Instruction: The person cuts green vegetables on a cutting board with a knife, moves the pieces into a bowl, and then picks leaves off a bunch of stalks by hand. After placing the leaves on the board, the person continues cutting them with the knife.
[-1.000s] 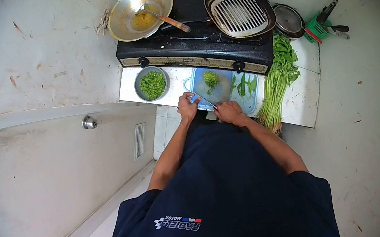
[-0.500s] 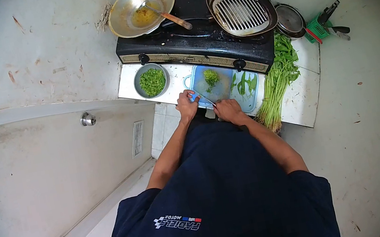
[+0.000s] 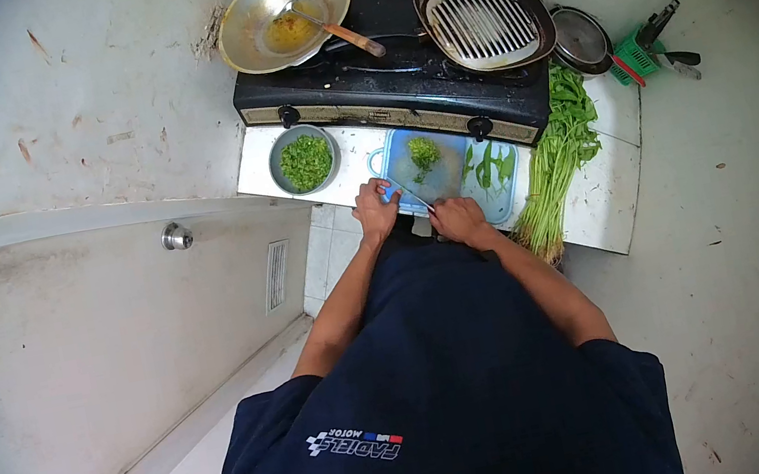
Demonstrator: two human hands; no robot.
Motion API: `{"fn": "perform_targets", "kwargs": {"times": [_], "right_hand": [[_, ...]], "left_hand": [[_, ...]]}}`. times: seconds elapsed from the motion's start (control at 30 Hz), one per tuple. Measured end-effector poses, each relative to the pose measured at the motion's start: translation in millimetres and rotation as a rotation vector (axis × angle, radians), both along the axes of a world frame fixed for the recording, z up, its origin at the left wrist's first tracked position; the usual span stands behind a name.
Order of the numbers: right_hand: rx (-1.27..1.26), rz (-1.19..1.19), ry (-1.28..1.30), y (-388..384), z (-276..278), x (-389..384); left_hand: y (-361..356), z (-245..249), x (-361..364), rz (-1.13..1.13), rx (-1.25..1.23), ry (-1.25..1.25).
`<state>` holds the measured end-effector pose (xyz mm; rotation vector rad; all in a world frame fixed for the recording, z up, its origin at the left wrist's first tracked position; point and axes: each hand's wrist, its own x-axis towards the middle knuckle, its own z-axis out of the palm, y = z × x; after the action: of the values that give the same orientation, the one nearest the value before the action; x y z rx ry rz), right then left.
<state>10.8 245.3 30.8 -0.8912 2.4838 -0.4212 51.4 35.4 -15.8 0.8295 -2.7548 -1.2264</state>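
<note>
My right hand (image 3: 459, 218) is closed around the handle of a knife (image 3: 415, 197) at the near edge of a blue cutting board (image 3: 503, 207). The blade slants up and left toward my left hand (image 3: 376, 208). That hand's fingers are bent in at the board's left edge, close by the blade's tip; whatever lies between them is too small to make out. A little heap of chopped greens (image 3: 424, 153) sits on the board beyond the blade. Several whole green leaves (image 3: 489, 165) lie on its right side.
Left of the board stands a grey bowl (image 3: 274, 169) of chopped greens. A bundle of leafy stalks (image 3: 554, 160) lies at right. Behind is a black stove (image 3: 393, 82) with a wok (image 3: 238, 38), ladle (image 3: 349, 37) and grill pan (image 3: 482, 26). A green basket (image 3: 635, 60) holds utensils.
Both hands and the knife stay in nearly the same place, with only a tiny shift of the whole view. The greens look the same.
</note>
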Motion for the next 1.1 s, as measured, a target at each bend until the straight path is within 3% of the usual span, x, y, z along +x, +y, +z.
{"fn": "perform_targets", "kwargs": {"times": [0.43, 1.1], "right_hand": [[-0.024, -0.033, -0.023, 8.4, -0.4, -2.0], [0.024, -0.03, -0.074, 7.1, 5.5, -3.2]], "left_hand": [[2.5, 28.6, -11.8, -0.107, -0.155, -0.055], [1.7, 12.1, -11.4, -0.008, -0.023, -0.037]]}}
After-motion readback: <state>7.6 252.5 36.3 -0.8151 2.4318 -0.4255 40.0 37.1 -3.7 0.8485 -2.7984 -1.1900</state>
